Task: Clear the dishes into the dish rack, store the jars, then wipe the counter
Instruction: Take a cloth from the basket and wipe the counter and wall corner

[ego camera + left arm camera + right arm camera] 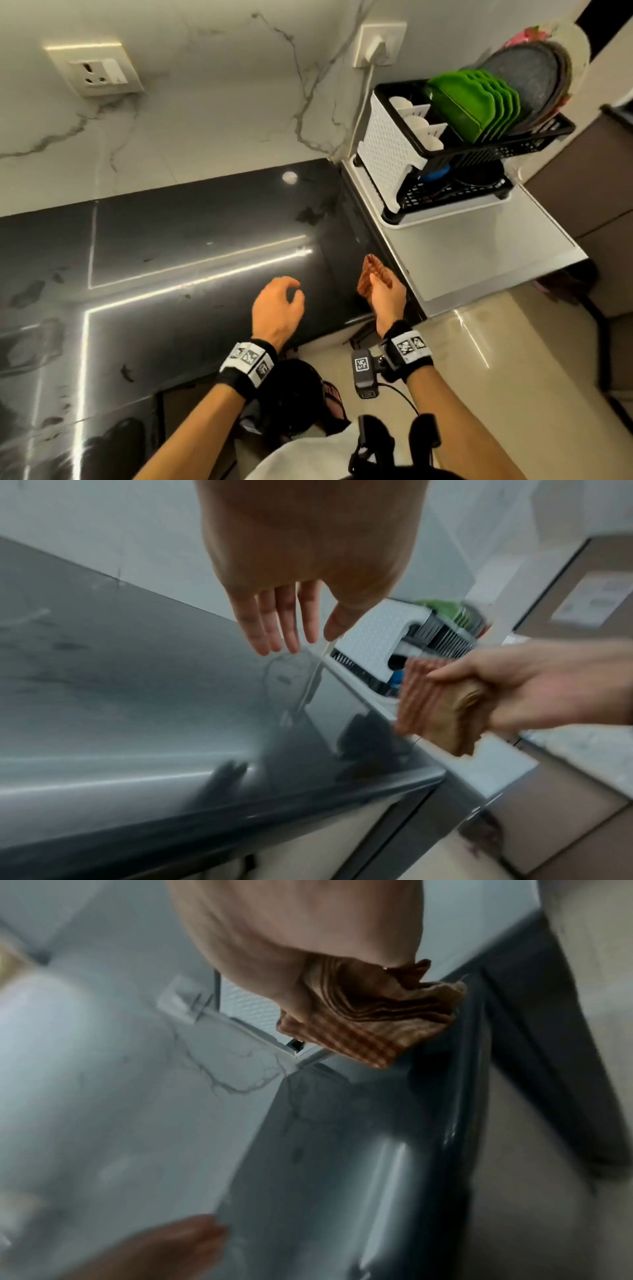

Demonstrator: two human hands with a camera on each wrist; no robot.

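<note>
My right hand point(385, 291) grips a folded brown checked cloth point(371, 274) above the right end of the glossy black counter point(171, 267). The same cloth point(435, 704) shows in the left wrist view, and as a bunched cloth point(373, 1020) under my palm in the right wrist view. My left hand point(279, 305) hovers just left of it with relaxed fingers point(284, 626) and holds nothing. The black dish rack point(479, 161) stands at the back right with green plates point(476, 102), a grey plate point(527, 82) and a white perforated cutlery holder point(390, 150).
The rack sits on a white appliance top point(479, 253) beside the counter. A marble wall point(205, 102) behind carries a socket point(97, 73) and a plugged-in outlet point(378, 44). Beige floor point(479, 359) lies right of the counter's front edge.
</note>
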